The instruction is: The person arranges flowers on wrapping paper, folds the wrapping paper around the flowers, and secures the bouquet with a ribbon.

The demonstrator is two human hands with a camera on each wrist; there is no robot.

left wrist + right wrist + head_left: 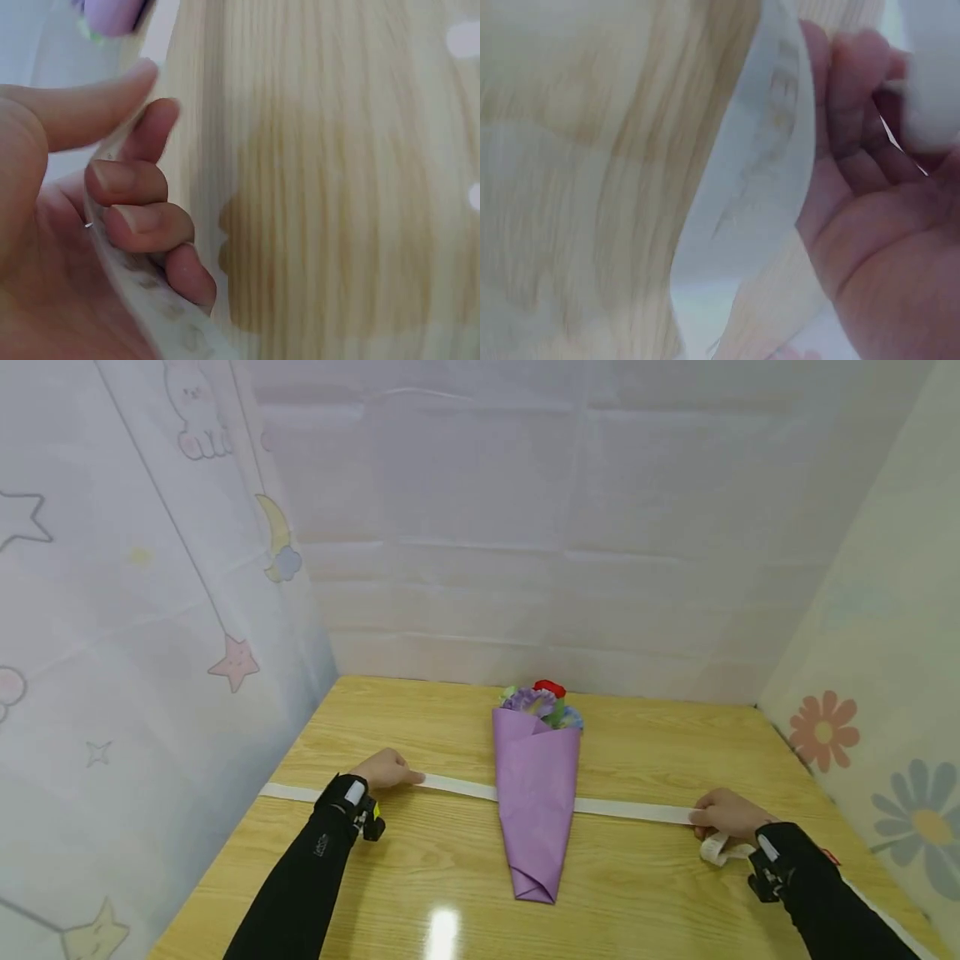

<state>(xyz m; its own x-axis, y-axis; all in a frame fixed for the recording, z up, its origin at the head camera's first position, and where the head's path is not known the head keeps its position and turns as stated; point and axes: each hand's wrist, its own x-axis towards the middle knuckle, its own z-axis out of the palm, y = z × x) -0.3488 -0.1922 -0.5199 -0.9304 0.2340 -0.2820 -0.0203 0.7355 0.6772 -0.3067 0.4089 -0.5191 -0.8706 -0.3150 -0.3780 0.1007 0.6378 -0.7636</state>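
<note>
A bouquet (536, 802) in purple wrapping paper lies in the middle of the table, its red, purple and blue flowers (543, 702) toward the back wall. A long white ribbon (633, 810) runs crosswise and passes out of sight beneath the bouquet. To the left, my left hand (386, 768) grips the ribbon; in the left wrist view it runs between thumb and curled fingers (139, 217), with faint lettering. On the right, my right hand (727, 814) pinches the other side of the ribbon. A loose loop (757, 165), printed with letters, hangs by that palm.
The light wood table (420, 860) meets a pale cloth wall (555, 568) at the back. Printed cloth also stands along the left and right sides. The ribbon's left end part (288, 792) reaches the table's left edge; a pale strip (885, 914) lies beside the right forearm.
</note>
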